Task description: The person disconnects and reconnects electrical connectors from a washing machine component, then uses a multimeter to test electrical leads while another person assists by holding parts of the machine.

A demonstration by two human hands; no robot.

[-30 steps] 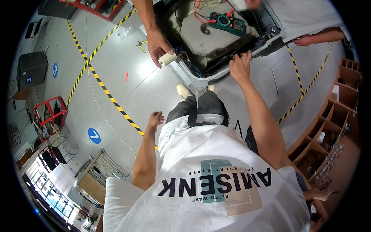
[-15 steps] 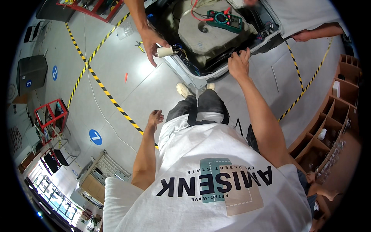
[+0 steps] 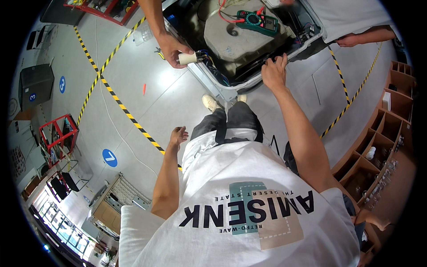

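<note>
My right hand reaches forward, its fingers bent over the near rim of an opened washing machine casing, beside a black strip inside. Low at my left side hangs my left hand, holding nothing, fingers loosely apart. Inside the casing lies a pale concrete weight with a green multimeter on it, red leads attached. Another person's hand holds a white cylindrical part, probably a capacitor, with wires at its end, over the casing's left corner.
A second person's hand is beside the casing's right side. Yellow-handled pliers and a red marker-like stick lie on the floor to the left. A brown compartment shelf stands right, a red cart far left.
The other person's fingers, stretched downward before, have closed around the white cylinder, which has shifted slightly left and down. My hands look unmoved.
</note>
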